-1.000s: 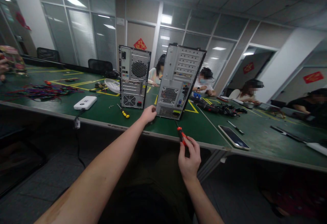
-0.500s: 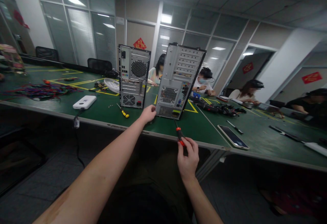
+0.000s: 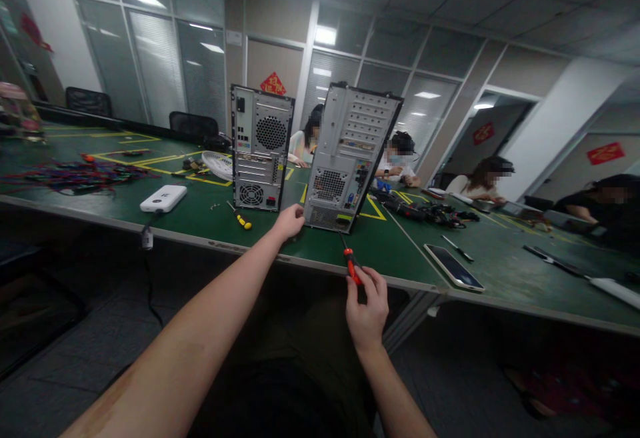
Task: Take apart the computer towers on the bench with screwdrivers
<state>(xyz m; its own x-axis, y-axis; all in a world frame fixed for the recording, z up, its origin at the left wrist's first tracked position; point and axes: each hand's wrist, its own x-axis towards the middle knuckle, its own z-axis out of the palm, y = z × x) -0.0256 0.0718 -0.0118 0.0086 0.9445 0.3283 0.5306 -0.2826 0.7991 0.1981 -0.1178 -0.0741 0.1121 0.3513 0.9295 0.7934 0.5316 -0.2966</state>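
Observation:
Two computer towers stand upright on the green table [image 3: 200, 226], their rear panels facing me. My left hand [image 3: 290, 221] is at the lower left edge of the larger tower [image 3: 330, 158], its fingers curled in; what it holds, if anything, is hidden. In my right hand [image 3: 369, 305] is a red and black screwdriver [image 3: 350, 263], gripped by the handle end, its shaft pointing up toward the bottom edge of the larger tower. The smaller tower [image 3: 261, 148] is on the left, with a yellow and black screwdriver [image 3: 242, 219] lying in front of it.
A white power bank [image 3: 164, 199] with a cable lies left. Beyond it are tangled wires [image 3: 80, 177] and a white basket [image 3: 218, 165]. To the right are black cables [image 3: 430, 211], a phone [image 3: 454, 267] and a pen [image 3: 457, 249]. Several people sit across the table.
The screwdriver handle has turned slightly in my right hand, showing more red. Otherwise the view has only shifted a little.

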